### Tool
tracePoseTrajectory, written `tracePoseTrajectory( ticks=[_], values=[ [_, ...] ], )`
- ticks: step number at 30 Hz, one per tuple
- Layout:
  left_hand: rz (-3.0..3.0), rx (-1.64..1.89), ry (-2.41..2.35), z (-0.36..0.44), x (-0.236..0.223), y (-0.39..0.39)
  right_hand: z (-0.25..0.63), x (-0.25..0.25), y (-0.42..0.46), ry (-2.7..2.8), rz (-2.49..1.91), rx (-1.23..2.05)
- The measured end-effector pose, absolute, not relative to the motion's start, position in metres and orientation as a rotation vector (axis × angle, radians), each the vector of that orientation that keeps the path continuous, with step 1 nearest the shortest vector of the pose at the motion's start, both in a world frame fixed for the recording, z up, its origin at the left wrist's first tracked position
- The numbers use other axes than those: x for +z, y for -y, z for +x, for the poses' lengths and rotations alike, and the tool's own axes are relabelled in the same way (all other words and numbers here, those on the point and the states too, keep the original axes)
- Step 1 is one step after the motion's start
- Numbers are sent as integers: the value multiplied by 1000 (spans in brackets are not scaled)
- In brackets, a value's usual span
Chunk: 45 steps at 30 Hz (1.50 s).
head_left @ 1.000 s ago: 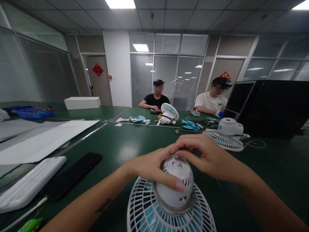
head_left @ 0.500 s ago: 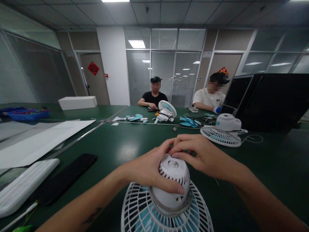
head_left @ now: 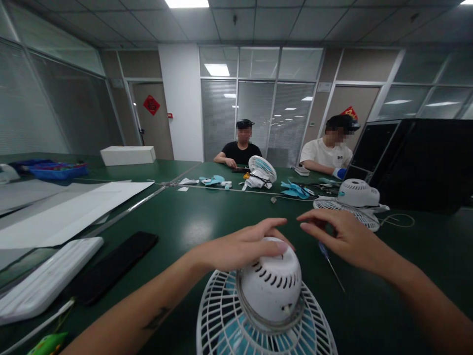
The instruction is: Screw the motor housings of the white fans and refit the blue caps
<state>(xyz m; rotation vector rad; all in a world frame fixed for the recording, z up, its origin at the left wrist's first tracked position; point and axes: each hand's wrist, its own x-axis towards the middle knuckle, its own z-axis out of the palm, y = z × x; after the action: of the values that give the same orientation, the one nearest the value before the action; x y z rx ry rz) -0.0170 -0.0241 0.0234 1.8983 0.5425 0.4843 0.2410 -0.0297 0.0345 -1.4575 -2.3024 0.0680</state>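
Observation:
A white fan (head_left: pixel 271 288) lies face down in front of me, its motor housing pointing up and blue blades showing through the grille (head_left: pixel 214 301). My left hand (head_left: pixel 251 246) grips the top of the housing, thumb across it and fingers over the far side. To the right, my right hand (head_left: pixel 336 234) hovers apart from the fan with thumb and forefinger spread and nothing visible between them. A screwdriver (head_left: pixel 332 266) with a blue handle lies on the table below that hand, its handle end partly hidden by the fingers.
Another face-down fan (head_left: pixel 358 195) stands beside a black monitor (head_left: pixel 424 165). Farther back are a fan (head_left: pixel 260 172) and blue blades (head_left: pixel 295 190). A black phone-like slab (head_left: pixel 114 266) and white case (head_left: pixel 48 276) lie left. Two people sit across the table.
My right hand has come off the fan housing and moved right, uncovering the screwdriver. My left hand has shifted higher over the housing top. The view has turned slightly left.

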Motion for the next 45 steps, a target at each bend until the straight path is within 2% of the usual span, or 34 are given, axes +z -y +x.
tracePoseTrajectory(
  ticks=[5,9,16,22,29,33,37,45],
  values=[
    [1994,523,-667,-12,28,25,306,-19,10,2041,-2227,21],
    [2076,530,-666,-12,33,31,316,-56,5,1972,-2362,142],
    [2127,456,-739,-15,36,37,298,-66,-7,2077,-2169,134],
    [2154,389,-694,-19,40,37,306,-51,-4,1914,-1959,304],
    [2089,455,-730,-18,31,36,252,15,13,1324,-1144,628],
    [2057,494,-707,-15,27,37,193,44,24,1352,-755,579],
    [2029,541,-646,-14,24,37,152,48,32,1485,-512,474],
    [1984,593,-569,-14,22,33,148,37,28,1582,-441,489]
  ],
)
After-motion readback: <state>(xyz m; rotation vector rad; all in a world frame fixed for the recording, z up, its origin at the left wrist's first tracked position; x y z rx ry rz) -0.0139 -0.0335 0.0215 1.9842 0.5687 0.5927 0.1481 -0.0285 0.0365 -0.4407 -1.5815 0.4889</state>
